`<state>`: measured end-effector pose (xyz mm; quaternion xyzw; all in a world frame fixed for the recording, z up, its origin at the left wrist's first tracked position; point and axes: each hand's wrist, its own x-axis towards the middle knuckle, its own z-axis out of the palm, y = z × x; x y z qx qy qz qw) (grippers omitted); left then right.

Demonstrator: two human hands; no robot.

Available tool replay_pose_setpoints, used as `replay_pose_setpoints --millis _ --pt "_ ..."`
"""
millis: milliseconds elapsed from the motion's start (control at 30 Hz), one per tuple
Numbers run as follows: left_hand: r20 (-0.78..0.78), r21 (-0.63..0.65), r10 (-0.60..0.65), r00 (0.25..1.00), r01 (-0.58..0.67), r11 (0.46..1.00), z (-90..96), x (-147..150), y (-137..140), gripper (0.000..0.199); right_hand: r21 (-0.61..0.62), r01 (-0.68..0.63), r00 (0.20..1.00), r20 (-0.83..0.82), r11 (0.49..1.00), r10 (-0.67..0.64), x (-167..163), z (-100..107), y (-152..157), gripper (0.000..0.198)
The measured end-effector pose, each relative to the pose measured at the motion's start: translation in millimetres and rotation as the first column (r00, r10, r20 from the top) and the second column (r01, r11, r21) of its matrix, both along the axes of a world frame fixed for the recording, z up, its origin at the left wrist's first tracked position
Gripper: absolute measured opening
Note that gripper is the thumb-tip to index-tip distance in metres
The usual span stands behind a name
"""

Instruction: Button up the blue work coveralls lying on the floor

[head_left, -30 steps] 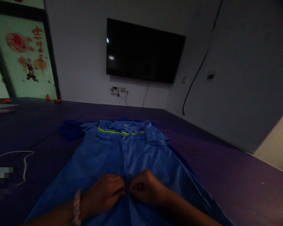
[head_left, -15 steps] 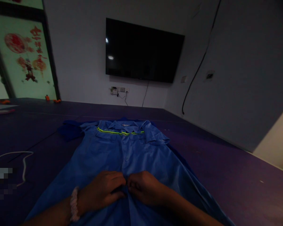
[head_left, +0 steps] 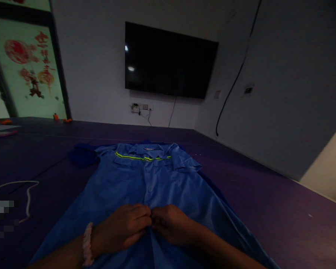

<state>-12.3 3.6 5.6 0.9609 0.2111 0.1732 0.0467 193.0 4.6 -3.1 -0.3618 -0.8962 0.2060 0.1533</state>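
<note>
A blue short-sleeved shirt (head_left: 123, 186) lies face up, its collar pointing away from me, with a yellow-green stripe across the chest. At its front button strip, my left hand (head_left: 128, 226) and my right hand (head_left: 172, 224) meet with fingertips almost touching. Both pinch the shirt's front edge; whatever button lies between the fingers is hidden. Further up the strip a button (head_left: 149, 189) shows. A pink scrunchie (head_left: 87, 244) circles my left wrist. Darker blue cloth (head_left: 84, 155) sticks out from under the shirt at the left sleeve.
The shirt rests on a broad purple surface (head_left: 268, 194). A white cable (head_left: 28, 198) curls at the left, near a blurred-out patch. Small orange objects (head_left: 67, 120) lie by the far door. A television (head_left: 170, 59) hangs on the wall, and a black cable (head_left: 235, 82) dangles at the right.
My left hand has shifted slightly right, and its fingers have closed in against those of my right hand. The right hand and the shirt stay nearly still.
</note>
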Motion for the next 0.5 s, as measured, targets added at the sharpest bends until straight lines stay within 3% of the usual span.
replay_pose_setpoints --millis 500 --pt "-0.048 -0.039 -0.011 0.999 0.009 0.999 -0.5 2.1 -0.7 0.017 -0.040 0.006 0.998 -0.066 0.999 -0.008 -0.6 -2.0 0.1 0.007"
